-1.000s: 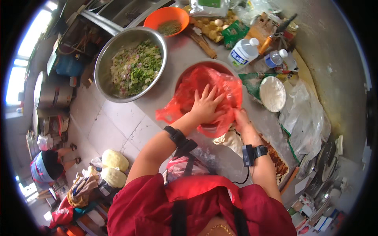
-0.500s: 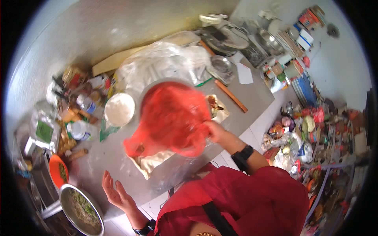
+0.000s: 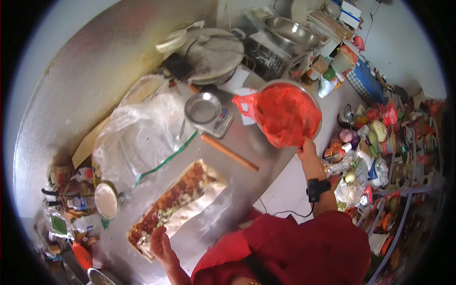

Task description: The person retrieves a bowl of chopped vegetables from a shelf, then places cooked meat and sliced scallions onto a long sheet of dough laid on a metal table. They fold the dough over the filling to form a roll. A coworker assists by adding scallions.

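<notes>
My right hand is closed on the near rim of a metal bowl with a crumpled red plastic bag over its mouth. The bowl is over the right part of the worktop. My left hand holds nothing, and its fingers are loosely stretched beside the near left end of a long dough sheet. Red-brown filling with chopped green and pale pieces covers the far side of the dough. Its near edge is bare and folded. A wooden rolling pin lies beyond the dough.
A scale with a metal dish and a clear plastic sheet lie farther back. At left are a bowl of white powder, an orange bowl and a metal bowl. Crowded goods fill the floor at right.
My right hand has carried the bag-covered bowl right and away, uncovering the filled dough. My left hand has come up to the dough's end. The whole view has shifted.
</notes>
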The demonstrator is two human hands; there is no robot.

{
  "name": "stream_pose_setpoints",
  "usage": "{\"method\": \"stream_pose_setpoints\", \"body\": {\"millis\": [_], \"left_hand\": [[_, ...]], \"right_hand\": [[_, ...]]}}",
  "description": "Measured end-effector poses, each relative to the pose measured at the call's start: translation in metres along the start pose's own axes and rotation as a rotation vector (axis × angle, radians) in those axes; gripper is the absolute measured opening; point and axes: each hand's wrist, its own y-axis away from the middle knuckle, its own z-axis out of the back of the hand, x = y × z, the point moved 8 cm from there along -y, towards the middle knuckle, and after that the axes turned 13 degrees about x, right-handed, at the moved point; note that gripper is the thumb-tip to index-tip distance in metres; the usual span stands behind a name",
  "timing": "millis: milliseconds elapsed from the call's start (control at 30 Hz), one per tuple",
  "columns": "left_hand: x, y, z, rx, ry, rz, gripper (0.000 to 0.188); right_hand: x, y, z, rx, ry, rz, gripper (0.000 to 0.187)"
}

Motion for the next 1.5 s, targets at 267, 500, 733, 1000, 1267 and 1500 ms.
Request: {"method": "stream_pose_setpoints", "body": {"millis": [267,500,733,1000,1267,1500], "left_hand": [[-0.05,-0.032,-0.09,0.11,-0.031,0.011,0.021],[-0.068,-0.067,-0.135,0.251,-0.034,-0.002,0.024],[-0.046,-0.112,-0.268,0.717,0.079,0.049,0.031],[-0.152,-0.165,-0.433,0.846,0.299,-0.163,0.045],[-0.199,-0.341,-0.769,0.798,0.471,0.083,0.065],[-0.202,-0.465,-0.862,0.372,0.609,0.367,0.036]], "right_hand": [[0.008,-0.058,0.019,-0.028,-0.102,-0.166,0.01],[0.015,-0.046,0.036,0.009,-0.055,-0.123,0.012],[0.019,0.001,0.058,-0.008,-0.058,-0.14,0.015],[0.087,-0.014,0.1,0.272,-0.231,-0.118,0.019],[0.209,-0.173,0.198,0.111,-0.08,-0.104,0.027],[0.299,-0.252,0.231,0.13,-0.104,0.007,0.024]]}}
